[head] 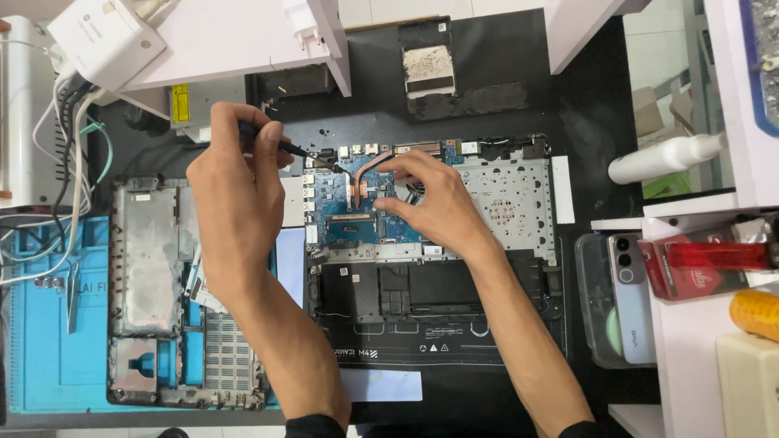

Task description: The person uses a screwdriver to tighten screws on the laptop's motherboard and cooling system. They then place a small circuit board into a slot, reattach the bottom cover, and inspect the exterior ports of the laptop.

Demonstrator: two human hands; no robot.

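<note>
At frame centre lies an opened laptop (430,268), its blue board (345,215) exposed. The left hand (235,195) has its grip closed around a dark screwdriver (272,142), tip at the board's upper left corner. The right hand (434,199) rests on the board, fingers bent but clasping nothing, beside the copper pipe (369,166). The removed cover (174,300) lies left on a blue mat (49,341).

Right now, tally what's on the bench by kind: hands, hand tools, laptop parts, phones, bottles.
Hands: 2, left hand and right hand
Hand tools: 1, black-handled screwdriver in the left hand
Laptop parts: 2, opened black laptop base with blue circuit board and detached grey bottom cover
Phones: 1, light blue smartphone
Bottles: 1, white plastic bottle
Total: 7
</note>
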